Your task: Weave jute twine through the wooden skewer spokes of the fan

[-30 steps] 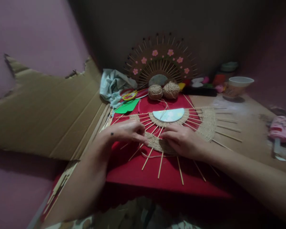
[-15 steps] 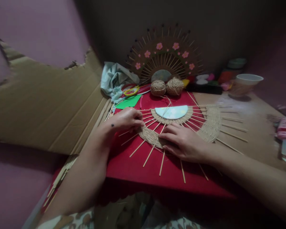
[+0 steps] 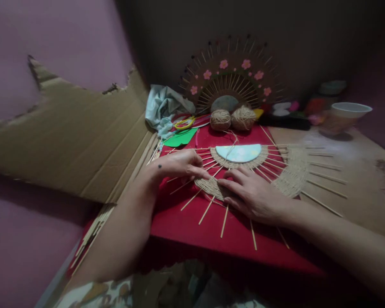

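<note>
A half-round piece of radiating wooden sticks [image 3: 327, 186] with jute twine woven through them [image 3: 291, 177] lies on a red sheet [image 3: 192, 224]. A pale blue half-disc [image 3: 239, 152] forms its centre. My left hand [image 3: 179, 164] rests at the left end of the woven band, fingertips pinched together; what they hold is too small to make out. My right hand [image 3: 255, 194] lies flat on the lower part of the woven band, fingers stretched and pointing left, close to the left fingertips.
Two twine balls [image 3: 220, 119] sit behind the piece, before a finished fan with pink flowers [image 3: 232, 81]. Yellow-handled scissors [image 3: 184, 123], green paper [image 3: 179, 137] and a pale cloth [image 3: 163, 107] lie back left. Torn cardboard [image 3: 73, 141] stands left. A cup [image 3: 348, 115] stands back right.
The loose twine loop below the weave is gone from sight, drawn in. My left hand went up to the left rim and came back to the band; my right hand stayed on the weave.
</note>
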